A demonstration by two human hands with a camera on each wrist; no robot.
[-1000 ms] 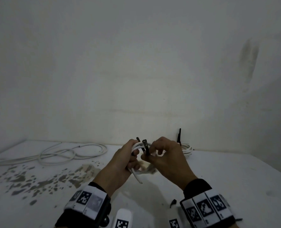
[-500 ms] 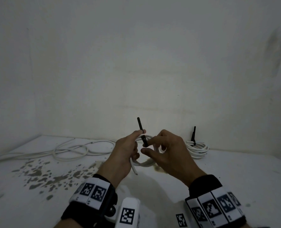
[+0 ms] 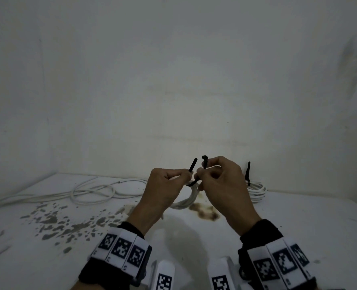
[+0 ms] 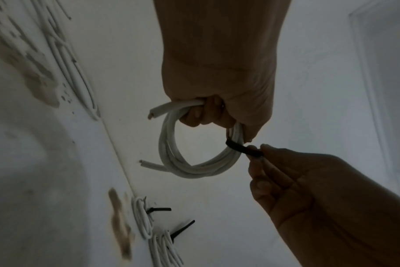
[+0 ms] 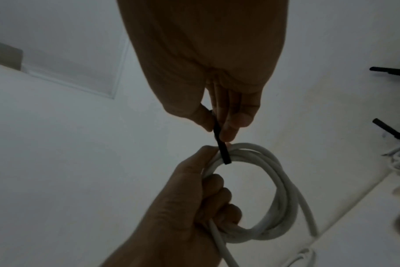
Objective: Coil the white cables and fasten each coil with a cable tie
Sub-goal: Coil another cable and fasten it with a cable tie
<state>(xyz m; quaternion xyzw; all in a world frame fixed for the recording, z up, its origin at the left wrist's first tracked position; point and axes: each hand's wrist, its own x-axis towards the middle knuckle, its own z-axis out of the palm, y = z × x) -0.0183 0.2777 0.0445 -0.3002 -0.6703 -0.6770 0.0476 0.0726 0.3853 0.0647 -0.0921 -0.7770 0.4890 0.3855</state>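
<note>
Since half a second ago the cable tie (image 3: 194,178) has gone from one upright strip to a U slung under the bundle, both ends now pointing up; the right hand (image 3: 221,185) has taken the head end. The white coil (image 4: 194,159) hangs in the air above the middle of the table (image 3: 298,227), clear of its surface. The left hand (image 3: 165,185) has its fingers curled round the gathered turns and seems to pin the tie's tail end at its fingertips. The right hand pinches the other end between thumb and forefinger, remaining fingers loosely folded. Step in hand, as I judge it: closing the tie round this coil. The next move calls for bringing the tail tip to the head slot, threading, then pulling snug without letting the turns spring apart. Two tied coils (image 4: 153,234) sit toward the back edge at the wall, right of the hands; a loose cable (image 3: 94,191) sprawls toward the back-left corner. Open air above and bare table in front leave room to pull.
</note>
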